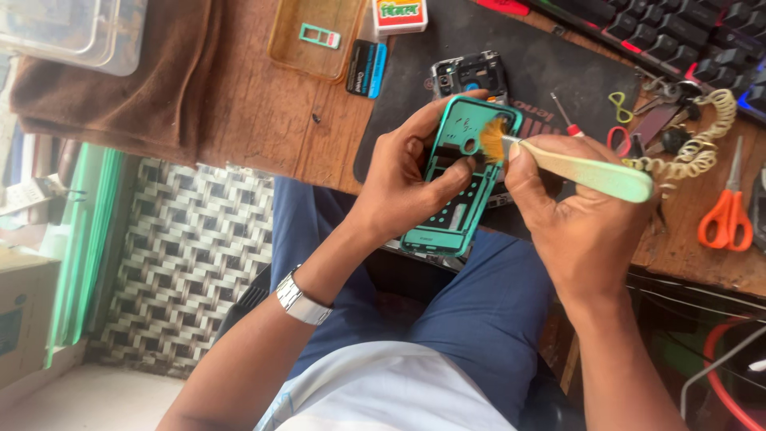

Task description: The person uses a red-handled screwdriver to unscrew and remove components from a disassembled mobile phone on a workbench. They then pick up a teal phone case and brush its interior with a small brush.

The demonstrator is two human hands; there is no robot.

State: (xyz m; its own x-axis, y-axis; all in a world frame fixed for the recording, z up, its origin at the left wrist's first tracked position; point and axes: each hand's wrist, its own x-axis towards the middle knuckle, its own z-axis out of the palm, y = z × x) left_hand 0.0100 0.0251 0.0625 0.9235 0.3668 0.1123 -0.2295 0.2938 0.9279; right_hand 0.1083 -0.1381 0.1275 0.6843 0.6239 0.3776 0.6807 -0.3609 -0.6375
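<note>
My left hand (407, 172) grips a teal phone back frame (459, 187) by its left side, thumb laid across its middle, holding it tilted above my lap and the desk edge. My right hand (570, 215) holds a pale green brush (594, 174) by its handle. The brush's orange bristles (493, 142) touch the upper part of the frame beside a round hole. A second opened phone body (471, 76), dark and grey, lies on the black mat (550, 68) just behind the frame.
Orange scissors (726, 217), a coiled cream cord (694, 148), a small red-handled screwdriver (568, 120) and small tools lie at right. A keyboard (686, 36) sits at top right. A clear amber phone case (315, 36) and a brown cloth (128, 80) lie at the back left.
</note>
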